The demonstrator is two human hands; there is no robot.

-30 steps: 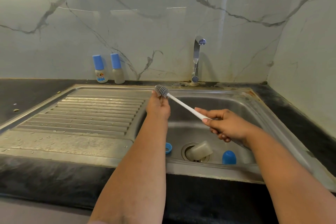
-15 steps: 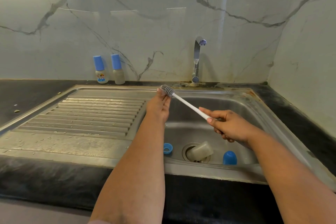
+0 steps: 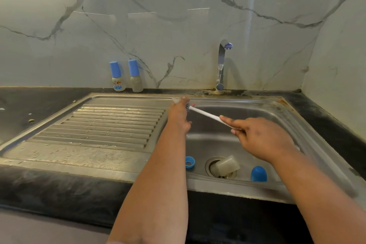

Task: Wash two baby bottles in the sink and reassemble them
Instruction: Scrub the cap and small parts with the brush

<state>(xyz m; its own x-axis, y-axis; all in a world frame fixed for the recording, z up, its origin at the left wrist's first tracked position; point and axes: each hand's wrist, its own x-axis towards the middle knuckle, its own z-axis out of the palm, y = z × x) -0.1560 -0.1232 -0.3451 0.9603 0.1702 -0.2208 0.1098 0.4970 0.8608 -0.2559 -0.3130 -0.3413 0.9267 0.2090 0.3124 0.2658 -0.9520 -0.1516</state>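
Note:
My left hand is raised over the sink's left rim and grips a small clear piece, seemingly a bottle teat, which peeks out beyond the fingers. My right hand pinches the white handle of a bottle brush. The brush's dark bristled head is pushed in at my left fingers and is mostly hidden. In the sink basin a clear bottle body lies on its side over the drain. A blue screw ring lies to its left and a blue cap to its right.
Two assembled small bottles with blue caps stand against the marble wall behind the ribbed drainboard. The tap rises at the back of the sink; no water runs. Black counter surrounds the sink.
The brush head, earlier visible above my left hand, has slid in at the fingers and is mostly hidden. A clear piece now shows past my left fingertips. My right hand shifted slightly right.

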